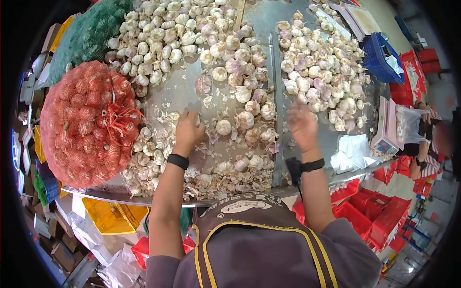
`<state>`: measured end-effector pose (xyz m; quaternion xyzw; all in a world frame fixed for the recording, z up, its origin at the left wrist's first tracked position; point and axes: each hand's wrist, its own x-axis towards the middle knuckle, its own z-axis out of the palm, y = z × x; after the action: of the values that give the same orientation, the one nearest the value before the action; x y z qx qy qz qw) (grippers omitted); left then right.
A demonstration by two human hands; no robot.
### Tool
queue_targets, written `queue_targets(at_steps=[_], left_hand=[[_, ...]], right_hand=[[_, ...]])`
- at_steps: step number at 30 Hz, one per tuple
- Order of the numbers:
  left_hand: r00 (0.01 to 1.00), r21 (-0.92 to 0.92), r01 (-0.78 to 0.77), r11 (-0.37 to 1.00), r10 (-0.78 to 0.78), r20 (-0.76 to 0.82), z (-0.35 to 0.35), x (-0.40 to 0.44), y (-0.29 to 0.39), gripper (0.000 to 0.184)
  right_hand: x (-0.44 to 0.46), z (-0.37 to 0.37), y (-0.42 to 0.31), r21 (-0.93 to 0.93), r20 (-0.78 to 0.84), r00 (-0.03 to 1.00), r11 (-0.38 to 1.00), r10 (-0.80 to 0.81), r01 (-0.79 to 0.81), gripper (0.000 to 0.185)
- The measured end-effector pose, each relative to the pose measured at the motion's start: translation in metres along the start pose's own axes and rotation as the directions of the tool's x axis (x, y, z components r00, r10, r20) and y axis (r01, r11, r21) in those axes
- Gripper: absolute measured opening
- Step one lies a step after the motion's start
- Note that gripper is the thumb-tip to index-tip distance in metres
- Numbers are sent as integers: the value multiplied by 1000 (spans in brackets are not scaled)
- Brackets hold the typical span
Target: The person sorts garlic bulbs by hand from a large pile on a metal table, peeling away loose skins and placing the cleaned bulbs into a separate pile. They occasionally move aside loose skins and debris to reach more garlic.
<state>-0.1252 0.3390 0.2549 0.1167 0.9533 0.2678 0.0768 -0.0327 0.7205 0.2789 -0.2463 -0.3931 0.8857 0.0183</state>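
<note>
My left hand (189, 130) is over the metal table among papery garlic skins, its fingers curled; anything inside them is hidden. Just to its right lies a single garlic bulb (223, 127). My right hand (303, 126) is held past the metal divider strip (277, 96), fingers loosely apart and slightly blurred, with nothing visible in it. It is close to the near edge of a heap of garlic bulbs (326, 72) on the right side. More loose bulbs (245, 120) lie between my hands, along the left side of the divider.
A red net sack of garlic (89, 125) and a green net sack (86, 36) stand at left. A large garlic pile (158, 36) covers the back left. At right are white plastic bags (355, 152), a scale (388, 126), a blue basket (382, 60) and another person holding a bag (410, 122).
</note>
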Motion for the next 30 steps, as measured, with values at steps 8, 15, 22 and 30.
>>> queue_targets(at_steps=[8, 15, 22, 30], left_hand=[[942, 34, -173, 984, 155, 297, 5, -23, 69, 46], [966, -524, 191, 830, -64, 251, 22, -20, 51, 37], [828, -776, 558, -293, 139, 543, -20, -71, 47, 44], [851, -806, 520, -282, 90, 517, -36, -107, 66, 48]], right_hand=[[10, 97, 74, -711, 655, 746, -239, 116, 662, 45], [15, 90, 36, -817, 577, 815, 43, 57, 575, 40], [-14, 39, 14, -585, 281, 814, 763, 509, -276, 32], [-55, 80, 73, -773, 412, 894, -451, 179, 446, 46]])
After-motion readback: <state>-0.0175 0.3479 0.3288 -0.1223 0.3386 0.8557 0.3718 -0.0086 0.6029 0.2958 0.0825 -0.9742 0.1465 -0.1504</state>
